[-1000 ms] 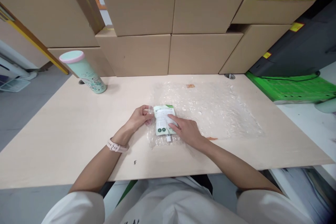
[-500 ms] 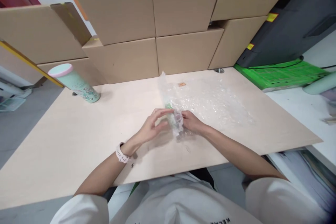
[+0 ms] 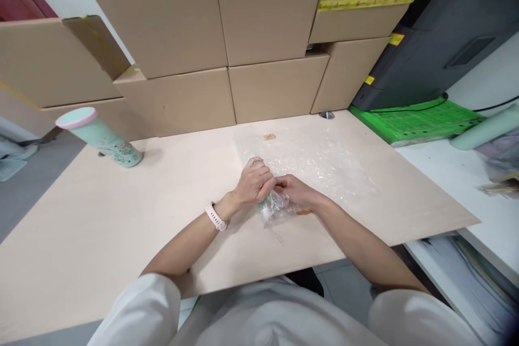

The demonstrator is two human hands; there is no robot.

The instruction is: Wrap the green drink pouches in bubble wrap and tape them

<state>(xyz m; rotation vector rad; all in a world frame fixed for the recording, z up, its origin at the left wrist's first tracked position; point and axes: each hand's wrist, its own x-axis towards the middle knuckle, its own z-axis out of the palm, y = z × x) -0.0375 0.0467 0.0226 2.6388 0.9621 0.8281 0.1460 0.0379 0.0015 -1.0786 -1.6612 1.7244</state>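
Observation:
A clear bubble wrap sheet (image 3: 324, 165) lies on the pale wooden table (image 3: 121, 211). Its near end is rolled around a small white-and-green pouch (image 3: 272, 206), which is mostly hidden inside the wrap. My left hand (image 3: 253, 184) is closed over the top of the rolled bundle, fingers curled. My right hand (image 3: 295, 190) grips the bundle from the right side, fingers pressed on the wrap. A white watch sits on my left wrist.
A mint tumbler with a pink lid (image 3: 97, 138) stands at the back left. Stacked cardboard boxes (image 3: 227, 48) wall off the table's far edge. A green mat (image 3: 409, 121) and a dark machine (image 3: 430, 48) lie to the right. A small orange scrap (image 3: 269, 137) rests on the wrap.
The pouch lay flat and uncovered on the wrap a second ago. Both hands have folded the wrap's left end over it and rolled it into a bundle. The camera has tilted right.

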